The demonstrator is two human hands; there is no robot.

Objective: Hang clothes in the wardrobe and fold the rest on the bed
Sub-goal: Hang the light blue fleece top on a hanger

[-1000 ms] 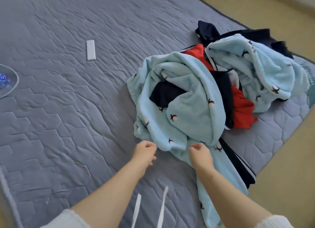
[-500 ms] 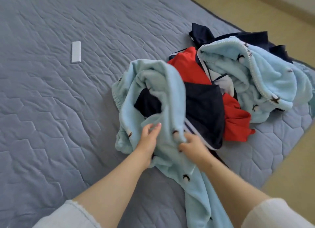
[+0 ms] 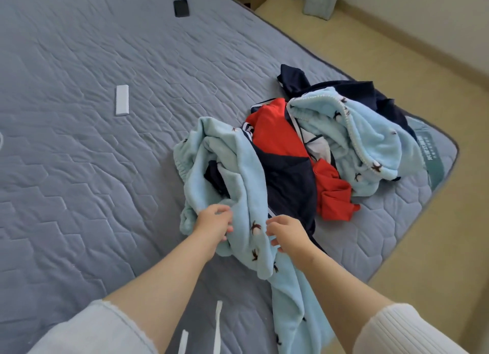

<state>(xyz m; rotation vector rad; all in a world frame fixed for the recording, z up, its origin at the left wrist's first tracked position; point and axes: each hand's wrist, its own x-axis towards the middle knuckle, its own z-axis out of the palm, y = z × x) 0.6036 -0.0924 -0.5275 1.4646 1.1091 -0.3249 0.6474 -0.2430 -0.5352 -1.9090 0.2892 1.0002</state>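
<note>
Grey quilted bed [image 3: 105, 195] carries the clothes heap [image 3: 354, 144] near its right corner, where the left hand [image 3: 211, 222] and right hand [image 3: 288, 233], fingers curled, both pinch the pale-blue fleece garment [image 3: 246, 192] at its near edge, seemingly singling it out; next it needs lifting clear of the navy-and-red jacket [image 3: 288, 181].
</note>
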